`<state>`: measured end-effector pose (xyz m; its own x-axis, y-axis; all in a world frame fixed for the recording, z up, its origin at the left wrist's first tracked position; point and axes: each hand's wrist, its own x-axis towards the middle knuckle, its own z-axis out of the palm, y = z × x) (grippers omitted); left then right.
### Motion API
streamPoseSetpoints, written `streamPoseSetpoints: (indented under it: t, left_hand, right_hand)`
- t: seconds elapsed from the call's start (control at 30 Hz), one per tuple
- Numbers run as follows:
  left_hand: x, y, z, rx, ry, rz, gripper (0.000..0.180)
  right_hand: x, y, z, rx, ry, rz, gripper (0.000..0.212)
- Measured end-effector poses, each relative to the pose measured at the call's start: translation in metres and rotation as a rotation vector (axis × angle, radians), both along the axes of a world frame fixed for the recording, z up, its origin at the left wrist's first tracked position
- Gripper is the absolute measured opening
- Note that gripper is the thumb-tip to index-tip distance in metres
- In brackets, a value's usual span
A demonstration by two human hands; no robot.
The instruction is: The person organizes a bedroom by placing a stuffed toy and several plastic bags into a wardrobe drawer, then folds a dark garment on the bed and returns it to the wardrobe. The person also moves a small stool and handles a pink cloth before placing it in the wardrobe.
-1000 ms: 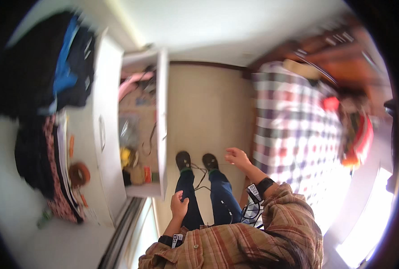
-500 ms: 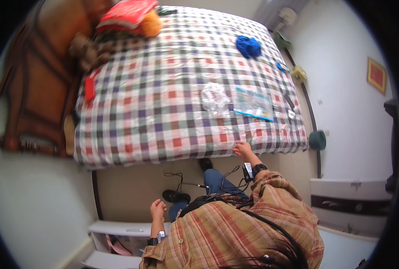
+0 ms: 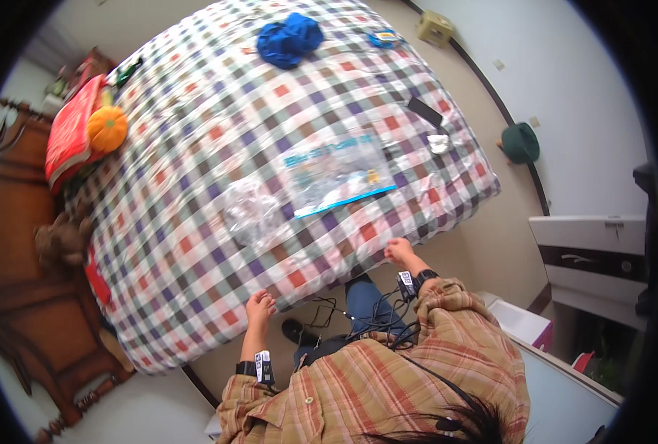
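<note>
I stand at the edge of a bed with a checked cover (image 3: 196,192). My left hand (image 3: 259,305) hangs by the bed's near edge with fingers apart and holds nothing. My right hand (image 3: 399,250) is loosely curled at the bed's edge, touching or almost touching the cover, with nothing in it. On the cover ahead of my hands lie a clear zip bag with a blue strip (image 3: 336,174) and a crumpled clear plastic bag (image 3: 251,211). A blue bundle of cloth (image 3: 288,38) lies at the far side.
A red cushion (image 3: 70,133) and an orange pumpkin-shaped toy (image 3: 107,127) sit near the brown wooden headboard (image 3: 11,237). A black flat object (image 3: 423,111) and a small white item (image 3: 438,143) lie on the bed's right part. A green round object (image 3: 520,142) is on the floor. White drawers (image 3: 595,251) stand to the right.
The view has swung from a white cupboard and floor round to the bed. Both hands have come up near the bed's edge.
</note>
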<state>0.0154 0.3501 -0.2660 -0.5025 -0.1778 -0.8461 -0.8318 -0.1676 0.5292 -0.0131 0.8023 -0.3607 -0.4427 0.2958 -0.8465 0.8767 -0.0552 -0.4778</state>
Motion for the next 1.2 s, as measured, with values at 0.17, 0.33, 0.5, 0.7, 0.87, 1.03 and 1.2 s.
streamPoseSetpoints:
  t: [0.17, 0.33, 0.5, 0.7, 0.87, 1.03, 1.2]
  left_hand:
    - [-0.097, 0.091, -0.025, -0.005, 0.105, -0.437, 0.039]
    - [-0.146, 0.153, -0.062, -0.117, 0.024, -0.295, 0.065]
    - [-0.177, 0.172, -0.097, -0.133, 0.061, 0.073, 0.079]
    - [-0.19, 0.169, -0.129, -0.134, 0.115, 0.08, 0.052]
    - [-0.179, 0.174, -0.137, 0.035, 0.174, -0.048, 0.034]
    - [-0.158, 0.16, -0.134, -0.018, 0.185, 0.124, 0.033]
    - [-0.138, 0.121, -0.138, -0.498, -0.043, 0.321, 0.056]
  right_hand:
    - [-0.072, 0.038, -0.022, 0.159, 0.195, 0.072, 0.029]
    - [-0.122, 0.017, -0.039, -0.04, 0.211, -0.412, 0.047]
    - [-0.162, 0.006, -0.062, -0.228, 0.226, -0.884, 0.041]
    - [-0.174, -0.032, -0.018, 0.42, 0.664, -0.188, 0.026]
    - [-0.164, -0.113, 0.028, 0.798, 1.014, 0.887, 0.047]
    - [-0.16, -0.15, 0.016, 0.608, 0.98, 1.056, 0.054]
    - [-0.19, -0.129, -0.027, 0.96, 0.702, 0.598, 0.062]
